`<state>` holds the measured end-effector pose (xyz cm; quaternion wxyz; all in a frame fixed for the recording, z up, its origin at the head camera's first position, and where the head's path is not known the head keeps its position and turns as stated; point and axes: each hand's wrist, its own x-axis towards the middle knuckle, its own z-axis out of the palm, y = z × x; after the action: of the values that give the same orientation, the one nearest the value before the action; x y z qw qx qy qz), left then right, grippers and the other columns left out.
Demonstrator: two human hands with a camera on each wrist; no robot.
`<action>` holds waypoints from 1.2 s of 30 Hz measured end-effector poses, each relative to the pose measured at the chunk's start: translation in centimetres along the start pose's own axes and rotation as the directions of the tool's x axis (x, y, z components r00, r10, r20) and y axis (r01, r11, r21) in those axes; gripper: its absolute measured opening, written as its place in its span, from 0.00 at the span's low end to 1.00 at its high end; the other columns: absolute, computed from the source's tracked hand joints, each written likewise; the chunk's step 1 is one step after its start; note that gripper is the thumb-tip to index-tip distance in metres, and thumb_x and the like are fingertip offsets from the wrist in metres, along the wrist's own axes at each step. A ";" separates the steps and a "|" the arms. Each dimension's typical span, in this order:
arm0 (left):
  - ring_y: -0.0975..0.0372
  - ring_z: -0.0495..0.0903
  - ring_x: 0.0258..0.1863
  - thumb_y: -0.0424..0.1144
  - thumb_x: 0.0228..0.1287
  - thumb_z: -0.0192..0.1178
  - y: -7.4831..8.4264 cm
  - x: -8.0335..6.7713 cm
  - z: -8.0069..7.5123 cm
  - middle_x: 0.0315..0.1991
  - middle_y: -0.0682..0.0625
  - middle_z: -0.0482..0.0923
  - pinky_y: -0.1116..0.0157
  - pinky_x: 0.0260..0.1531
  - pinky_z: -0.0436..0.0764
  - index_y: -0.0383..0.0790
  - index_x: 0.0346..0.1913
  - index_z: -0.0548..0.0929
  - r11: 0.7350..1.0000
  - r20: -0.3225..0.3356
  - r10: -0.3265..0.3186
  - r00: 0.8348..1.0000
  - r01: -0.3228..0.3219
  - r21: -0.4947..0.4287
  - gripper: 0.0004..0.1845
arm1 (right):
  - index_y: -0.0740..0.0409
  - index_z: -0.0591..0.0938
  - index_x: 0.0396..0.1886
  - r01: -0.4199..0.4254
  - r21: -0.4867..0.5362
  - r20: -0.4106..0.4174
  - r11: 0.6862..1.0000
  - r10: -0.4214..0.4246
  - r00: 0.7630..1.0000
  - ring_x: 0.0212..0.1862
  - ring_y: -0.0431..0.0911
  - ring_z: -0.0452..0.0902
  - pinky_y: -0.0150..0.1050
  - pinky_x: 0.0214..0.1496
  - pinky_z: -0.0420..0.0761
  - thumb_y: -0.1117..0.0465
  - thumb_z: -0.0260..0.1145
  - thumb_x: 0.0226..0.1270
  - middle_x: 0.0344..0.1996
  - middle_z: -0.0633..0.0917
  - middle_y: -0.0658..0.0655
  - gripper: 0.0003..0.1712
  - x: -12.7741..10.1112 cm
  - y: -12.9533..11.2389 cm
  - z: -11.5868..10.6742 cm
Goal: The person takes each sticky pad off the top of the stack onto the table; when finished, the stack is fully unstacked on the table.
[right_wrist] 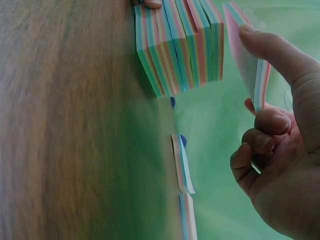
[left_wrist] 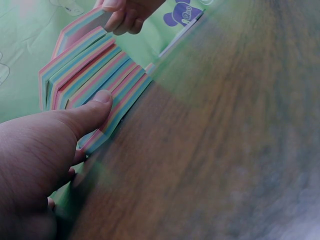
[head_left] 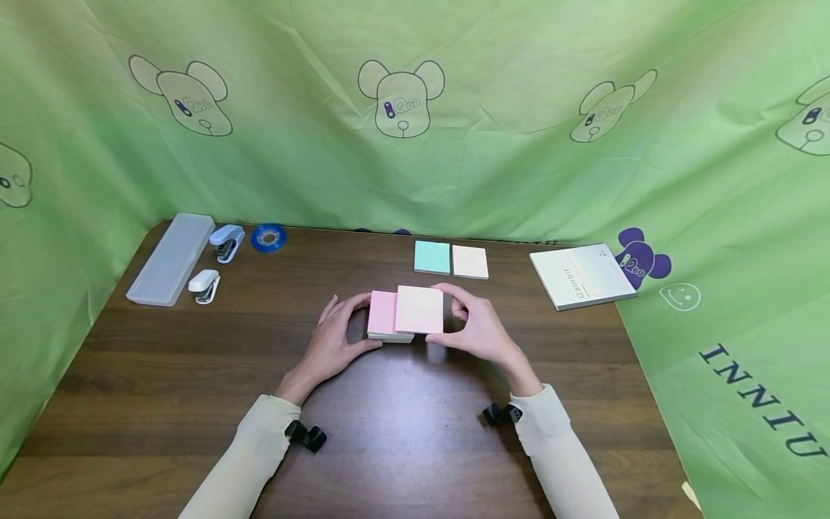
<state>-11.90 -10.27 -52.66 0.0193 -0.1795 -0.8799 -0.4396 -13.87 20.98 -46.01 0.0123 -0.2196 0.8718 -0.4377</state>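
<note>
Right wrist view: right grip [right_wrist: 292, 162] pinches pad [right_wrist: 241, 60] by edges; gap; left grip [head_left: 329, 346] holds stack [right_wrist: 175, 50].

two pale staplers [head_left: 228, 235] [head_left: 204, 278], three single square pads [head_left: 431, 257] [head_left: 470, 262] [head_left: 418, 310]; one each: pink-topped stack [head_left: 382, 313], blue tape roll [head_left: 279, 238], translucent case [head_left: 171, 259], white book [head_left: 583, 275].

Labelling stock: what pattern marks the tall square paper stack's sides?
Stripes, including pink and blue, on the tall square paper stack; clearest from the right wrist.
</note>
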 end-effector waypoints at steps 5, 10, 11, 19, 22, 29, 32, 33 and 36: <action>0.48 0.73 0.79 0.42 0.61 0.86 0.0 0.0 0.0 0.74 0.43 0.80 0.43 0.89 0.45 0.40 0.82 0.70 1.000 0.001 -0.005 1.000 0.005 -0.001 0.50 | 0.46 0.85 0.69 -0.009 0.018 -0.026 1.000 0.010 1.000 0.31 0.39 0.55 0.36 0.36 0.58 0.57 0.94 0.49 0.27 0.62 0.45 0.45 -0.4 0.3 -0.7; 0.48 0.73 0.79 0.42 0.61 0.86 0.0 0.0 0.0 0.74 0.43 0.80 0.44 0.89 0.45 0.40 0.82 0.70 1.000 0.001 -0.007 1.000 0.007 -0.004 0.50 | 0.46 0.84 0.69 -0.023 0.036 -0.046 0.999 0.025 0.999 0.33 0.41 0.57 0.37 0.37 0.59 0.58 0.94 0.50 0.28 0.63 0.47 0.45 -0.7 0.7 -1.4; 0.48 0.73 0.79 0.42 0.61 0.86 0.1 0.0 0.0 0.74 0.43 0.80 0.43 0.89 0.45 0.40 0.82 0.70 1.000 0.001 -0.007 1.000 0.007 -0.003 0.50 | 0.46 0.84 0.69 -0.028 0.038 -0.050 0.999 0.030 0.998 0.33 0.41 0.57 0.37 0.38 0.60 0.58 0.94 0.50 0.28 0.63 0.47 0.44 -0.8 0.8 -1.6; 0.48 0.73 0.79 0.43 0.61 0.86 0.1 0.0 -0.1 0.74 0.43 0.81 0.44 0.90 0.45 0.40 0.82 0.70 1.000 0.004 -0.012 1.000 0.012 -0.007 0.50 | 0.46 0.83 0.70 -0.050 0.040 -0.068 0.998 0.052 0.996 0.32 0.41 0.57 0.37 0.40 0.62 0.58 0.93 0.52 0.28 0.63 0.49 0.45 -1.2 1.2 -2.7; 0.48 0.73 0.79 0.42 0.60 0.86 0.1 0.0 -0.1 0.74 0.43 0.81 0.44 0.89 0.45 0.40 0.82 0.70 1.000 0.002 -0.007 1.000 0.007 -0.007 0.50 | 0.47 0.83 0.70 -0.054 0.041 -0.076 0.998 0.056 0.996 0.32 0.40 0.57 0.36 0.39 0.61 0.58 0.93 0.52 0.28 0.63 0.49 0.45 -1.3 1.5 -2.9; 0.48 0.73 0.79 0.42 0.61 0.86 0.1 0.0 -0.1 0.74 0.43 0.80 0.43 0.89 0.45 0.40 0.82 0.70 1.000 0.003 -0.008 1.000 0.008 -0.008 0.50 | 0.49 0.84 0.70 -0.065 0.039 -0.104 0.997 0.069 0.992 0.33 0.40 0.56 0.34 0.37 0.59 0.61 0.94 0.50 0.29 0.64 0.51 0.46 -2.0 2.4 -3.4; 0.48 0.73 0.79 0.42 0.61 0.86 0.2 0.0 -0.1 0.74 0.43 0.80 0.43 0.89 0.45 0.40 0.82 0.70 1.000 0.002 -0.008 1.000 0.008 -0.004 0.50 | 0.51 0.83 0.70 -0.075 0.042 -0.112 0.996 0.080 0.990 0.33 0.40 0.56 0.34 0.37 0.58 0.63 0.94 0.49 0.29 0.64 0.51 0.47 -2.2 2.7 -3.6; 0.48 0.73 0.79 0.42 0.61 0.86 0.2 0.0 -0.1 0.74 0.43 0.80 0.43 0.89 0.45 0.40 0.82 0.70 1.000 0.003 -0.007 1.000 0.007 -0.002 0.50 | 0.51 0.83 0.70 -0.078 0.042 -0.115 0.996 0.082 0.990 0.33 0.40 0.56 0.34 0.37 0.58 0.64 0.93 0.49 0.29 0.64 0.52 0.47 -2.3 2.8 -3.7; 0.48 0.73 0.79 0.42 0.61 0.86 0.2 0.0 -0.1 0.74 0.43 0.80 0.43 0.89 0.45 0.40 0.82 0.70 1.000 0.002 -0.010 1.000 0.010 -0.002 0.50 | 0.54 0.83 0.71 -0.081 0.038 -0.123 0.996 0.085 0.989 0.33 0.40 0.56 0.34 0.36 0.58 0.65 0.93 0.49 0.29 0.64 0.54 0.47 -2.4 3.3 -3.9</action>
<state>-11.82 -10.25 -52.51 0.0160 -0.1756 -0.8804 -0.4403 -13.73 26.64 -46.57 -0.0204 -0.1551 0.8719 -0.4640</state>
